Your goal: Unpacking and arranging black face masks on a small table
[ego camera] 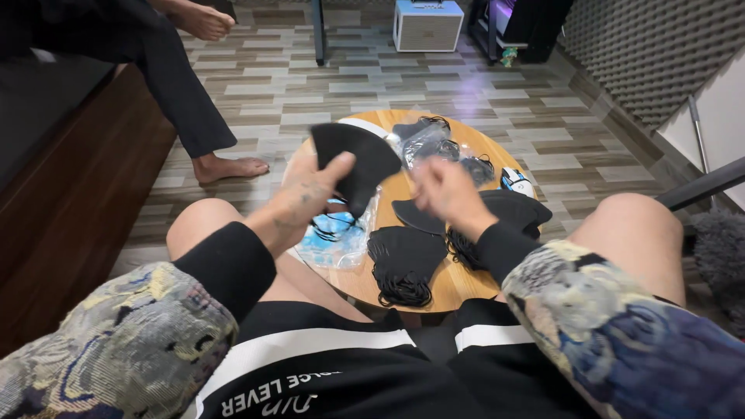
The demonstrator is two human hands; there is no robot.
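left hand pinches black mask (right hand blurred).

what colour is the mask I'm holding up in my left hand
Black. The mask, pinched in your left hand, shows plainly in the head view.

A white speaker box stands beyond another person's bare foot

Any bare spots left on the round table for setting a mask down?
Bare wood shows along the table's near edge, right of the mask stack, and in a strip below the mask held in the left hand. The far side is crowded with bagged masks; the right hand hovers over loose ones.
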